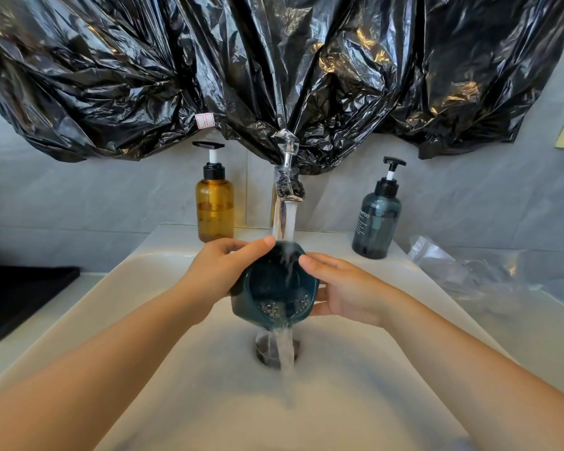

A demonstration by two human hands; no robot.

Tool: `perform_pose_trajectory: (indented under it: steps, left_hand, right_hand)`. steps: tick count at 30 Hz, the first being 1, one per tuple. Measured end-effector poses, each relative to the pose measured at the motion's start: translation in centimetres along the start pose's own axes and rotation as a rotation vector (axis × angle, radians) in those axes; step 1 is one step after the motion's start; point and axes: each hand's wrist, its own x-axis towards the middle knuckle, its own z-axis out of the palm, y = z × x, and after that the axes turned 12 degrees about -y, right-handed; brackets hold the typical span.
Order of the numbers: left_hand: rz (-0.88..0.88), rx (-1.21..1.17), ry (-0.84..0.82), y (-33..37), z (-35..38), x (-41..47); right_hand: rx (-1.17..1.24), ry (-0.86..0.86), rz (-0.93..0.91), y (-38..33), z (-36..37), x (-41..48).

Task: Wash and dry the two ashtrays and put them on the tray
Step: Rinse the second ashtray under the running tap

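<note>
A dark teal ashtray [271,288] is held tilted toward me under the running faucet [282,203], above the sink drain [275,351]. Water strikes its inside and pours off its lower rim into the white sink [137,320]. My left hand [222,268] grips the ashtray's left side, thumb over the top rim. On the other side, my right hand [342,288] holds the right edge, thumb on the rim and fingers underneath. A black tray [17,297] lies on the counter at the far left. No second ashtray is in view.
An amber pump bottle [215,203] stands left of the faucet and a blue-grey pump bottle [376,219] right of it. Black plastic sheeting [274,66] hangs over the wall above. Crumpled clear plastic [469,268] lies on the counter at right.
</note>
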Motion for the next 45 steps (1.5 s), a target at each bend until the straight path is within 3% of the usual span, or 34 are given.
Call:
perform_pose_trajectory:
  steps: [4, 8, 13, 18, 24, 31, 36, 42, 45]
  left_hand:
    - [-0.115, -0.105, -0.127, 0.24, -0.07, -0.11]
    - [-0.122, -0.115, -0.091, -0.33, 0.14, 0.18]
    - [0.000, 0.018, 0.074, -0.46, -0.09, 0.30]
    - [-0.020, 0.031, 0.034, -0.32, -0.02, 0.07]
    - [-0.052, -0.034, -0.047, -0.31, 0.00, 0.05]
    - [-0.150, -0.125, -0.114, -0.30, -0.10, 0.14]
    - [-0.056, -0.078, -0.006, -0.33, -0.20, 0.27]
    - [-0.109, 0.006, -0.019, -0.28, 0.02, 0.08]
    - [-0.019, 0.133, 0.012, -0.02, -0.10, 0.07]
  right_hand:
    - [0.134, 0.083, 0.022, 0.45, -0.28, 0.44]
    - [0.293, 0.075, 0.041, 0.36, -0.29, 0.54]
    - [0.051, 0.012, 0.127, 0.01, -0.42, 0.46]
    - [-0.066, 0.035, 0.053, 0.03, -0.01, 0.54]
    - [0.042, 0.086, 0.047, 0.15, 0.15, 0.51]
    - [0.328, 0.130, -0.007, 0.15, 0.26, 0.78]
    - [0.134, 0.076, 0.072, -0.24, -0.33, 0.47]
    - [0.130, 0.052, 0.078, 0.18, 0.14, 0.20]
    - [0.155, 0.116, 0.068, -0.07, 0.27, 0.22]
